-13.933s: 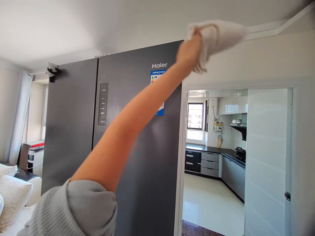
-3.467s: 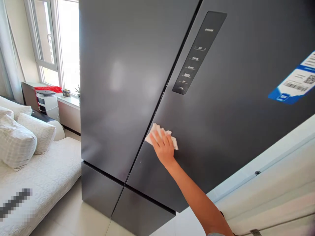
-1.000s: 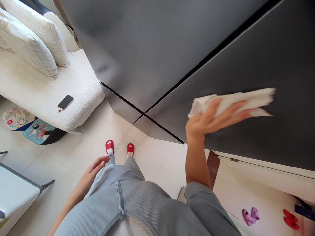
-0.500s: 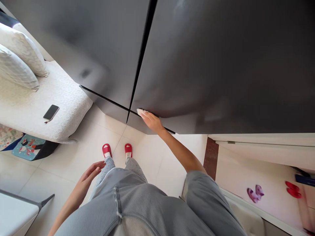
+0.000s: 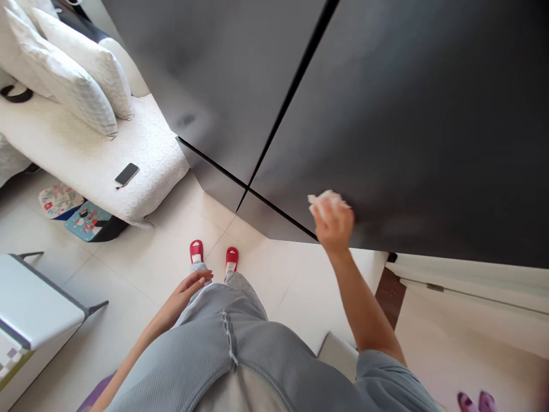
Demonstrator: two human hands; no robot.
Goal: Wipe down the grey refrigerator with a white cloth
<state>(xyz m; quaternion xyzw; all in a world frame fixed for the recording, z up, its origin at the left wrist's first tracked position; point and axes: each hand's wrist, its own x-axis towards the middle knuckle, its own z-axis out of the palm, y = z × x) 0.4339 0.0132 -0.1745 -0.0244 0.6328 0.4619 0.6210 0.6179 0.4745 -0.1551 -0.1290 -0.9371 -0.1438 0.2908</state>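
Observation:
My right hand (image 5: 335,226) presses a crumpled white cloth (image 5: 328,197) flat against the lower part of a large dark grey door (image 5: 412,131). The fingers are bent over the cloth and blurred a little by motion. To the left, across a black vertical gap, is a second dark grey door (image 5: 214,63); narrower dark panels (image 5: 274,214) lie below both. My left hand (image 5: 193,283) hangs in front of my thigh, away from the doors. Its fingers are stretched out and it holds nothing.
A white-covered sofa (image 5: 98,189) stands left, with cushions (image 5: 81,86) and a phone (image 5: 127,174) on it. Patterned boxes (image 5: 88,222) sit beside it. A white table (image 5: 43,303) is at lower left. My feet wear red slippers (image 5: 232,257). Purple shoes (image 5: 476,400) lie right.
My right hand has moved right along the door with the cloth, away from the vertical gap. The view has shifted, showing more of the sofa. My left hand still hangs down.

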